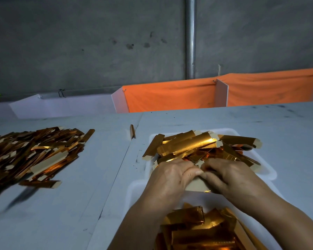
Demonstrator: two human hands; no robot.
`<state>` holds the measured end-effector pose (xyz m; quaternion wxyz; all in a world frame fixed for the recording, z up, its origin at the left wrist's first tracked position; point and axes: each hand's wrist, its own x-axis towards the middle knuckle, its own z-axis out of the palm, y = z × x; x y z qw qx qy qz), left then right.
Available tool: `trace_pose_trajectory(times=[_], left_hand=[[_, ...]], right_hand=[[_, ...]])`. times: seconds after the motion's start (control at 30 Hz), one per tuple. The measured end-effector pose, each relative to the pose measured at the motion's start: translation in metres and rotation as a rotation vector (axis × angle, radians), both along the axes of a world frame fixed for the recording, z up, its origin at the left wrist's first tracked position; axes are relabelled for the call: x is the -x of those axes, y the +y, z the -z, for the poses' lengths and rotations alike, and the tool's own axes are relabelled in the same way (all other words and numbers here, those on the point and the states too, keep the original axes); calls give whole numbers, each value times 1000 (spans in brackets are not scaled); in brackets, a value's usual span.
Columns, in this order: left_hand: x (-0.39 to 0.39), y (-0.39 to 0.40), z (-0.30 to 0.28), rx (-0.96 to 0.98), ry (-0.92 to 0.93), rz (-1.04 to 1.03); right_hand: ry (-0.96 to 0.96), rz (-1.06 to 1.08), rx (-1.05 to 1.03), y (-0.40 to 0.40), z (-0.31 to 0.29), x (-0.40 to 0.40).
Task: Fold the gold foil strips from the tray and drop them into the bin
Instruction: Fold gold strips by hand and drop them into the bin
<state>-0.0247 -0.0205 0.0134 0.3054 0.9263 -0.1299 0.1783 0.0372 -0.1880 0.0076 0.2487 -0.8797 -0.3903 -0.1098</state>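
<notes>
While both hands, left (170, 175) and right (229, 175), pinch 1 strip (197, 184) over the tray (267, 170), uneven thumb pressure could skew the crease.

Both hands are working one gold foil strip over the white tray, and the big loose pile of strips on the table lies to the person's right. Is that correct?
Not quite: the head view shows the big loose pile of gold foil strips lying on the grey table to the person's left, not right. The rest holds: the left hand and right hand both pinch one gold foil strip over the white plastic tray.
</notes>
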Motion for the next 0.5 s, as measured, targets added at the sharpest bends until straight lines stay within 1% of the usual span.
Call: trace_pose_trajectory(times=[0.1, 0.2, 0.27, 0.4, 0.47, 0.5], left_hand=[[0, 5, -1, 108, -10, -30], [1, 5, 1, 139, 75, 30], [1, 6, 3, 141, 102, 22], [2, 9, 3, 225, 163, -14], [3, 9, 3, 255, 206, -19], [3, 9, 3, 277, 232, -18]], right_hand=[[133, -64, -88, -1, -7, 4], [141, -61, -83, -5, -9, 2], [134, -33, -86, -7, -11, 1], [180, -19, -73, -8, -9, -1], [257, -14, -77, -9, -10, -1], [327, -25, -104, -10, -11, -1]])
